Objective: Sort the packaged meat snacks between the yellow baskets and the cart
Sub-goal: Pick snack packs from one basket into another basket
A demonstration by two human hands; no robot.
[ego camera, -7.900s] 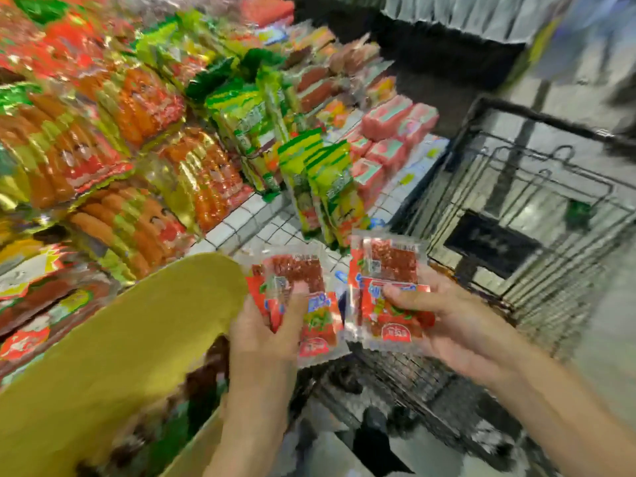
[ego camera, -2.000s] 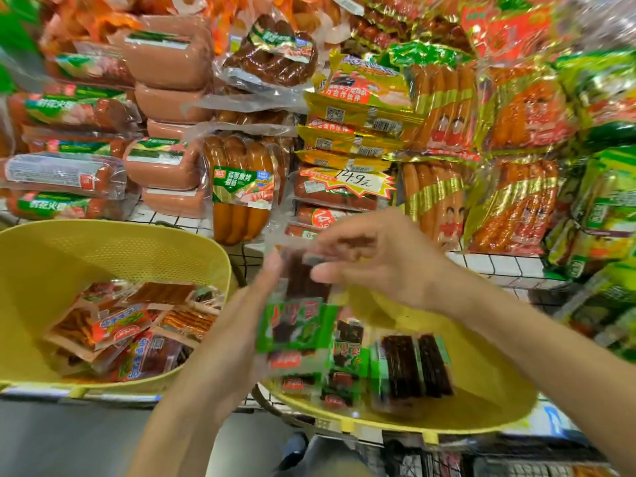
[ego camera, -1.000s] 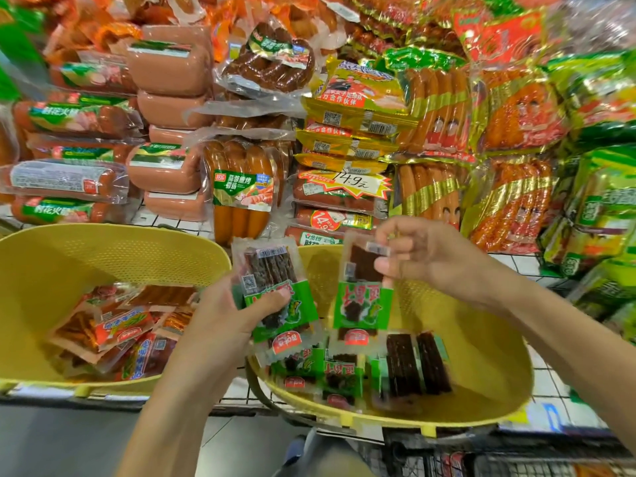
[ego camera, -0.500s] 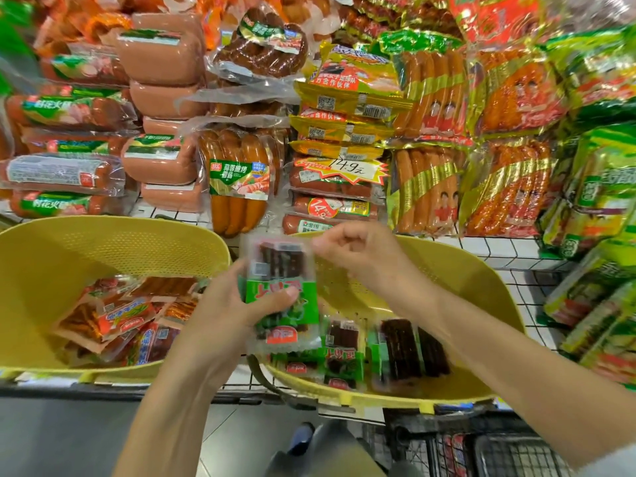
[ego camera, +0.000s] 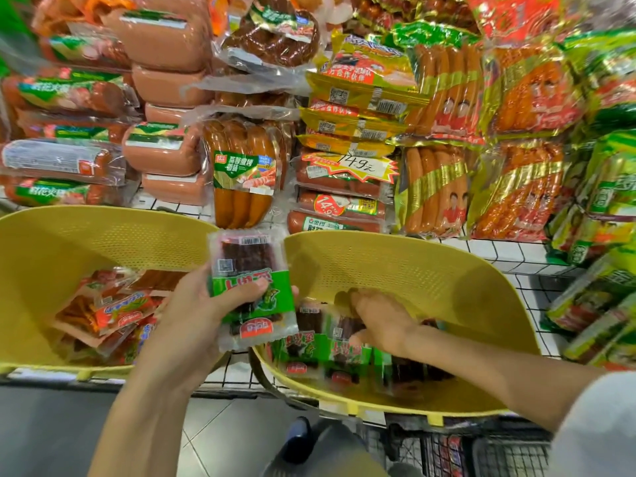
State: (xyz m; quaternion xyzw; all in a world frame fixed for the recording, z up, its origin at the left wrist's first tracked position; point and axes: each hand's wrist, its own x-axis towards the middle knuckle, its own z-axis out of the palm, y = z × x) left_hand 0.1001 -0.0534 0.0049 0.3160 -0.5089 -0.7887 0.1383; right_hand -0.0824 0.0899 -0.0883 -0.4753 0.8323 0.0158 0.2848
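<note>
Item one: a green-label snack pack, held upright in our left hand over the gap between the two baskets, the fingers wrapped behind it and the thumb pressed across its label. Item two: the right yellow basket, holding a loose layer of matching green-label packs. Our right hand, which a second ago held a second green pack up in the air above this basket, is now down inside it, resting on that layer. Its fingers are curled and blurred, so we cannot tell whether they have let that pack go. Item three: the left yellow basket, holding red-label packs, well apart from either hand. Item four: the cart, only a corner of its wire showing at the lower right. Background stock: large sausage packs stacked on the wire shelf behind both baskets. We judge that one green pack has just joined its own kind, and that the pack in our left hand probably goes the same way.
</note>
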